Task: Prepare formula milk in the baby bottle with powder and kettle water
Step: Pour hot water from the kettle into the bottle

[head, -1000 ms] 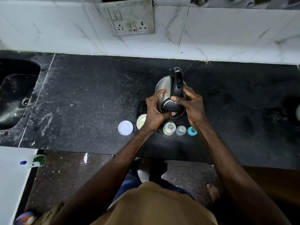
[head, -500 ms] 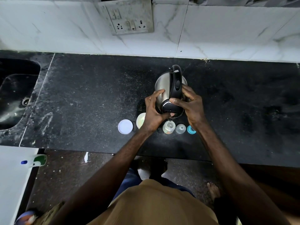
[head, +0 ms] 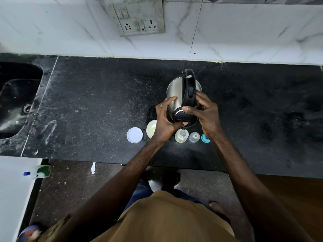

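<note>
A steel kettle (head: 176,91) with a black handle and lid is tipped toward me over the open baby bottle (head: 181,136) on the black counter (head: 96,105). A thin stream of water runs from the spout into the bottle. My left hand (head: 165,119) grips the kettle's left side and underside. My right hand (head: 205,112) grips the right side, thumb on the black lid. Left of the bottle stands the open powder tub (head: 151,128), partly hidden by my left wrist, with its white lid (head: 134,135) beside it.
A clear teat (head: 194,137) and a blue ring cap (head: 204,138) stand right of the bottle. A dark sink (head: 15,100) lies at the far left. A wall socket plate (head: 138,16) sits on the marble backsplash. A spray bottle (head: 37,172) lies lower left.
The kettle has tipped further toward me over the bottle, its base rising at the back. Both hands stayed on it. The items on the counter have not moved.
</note>
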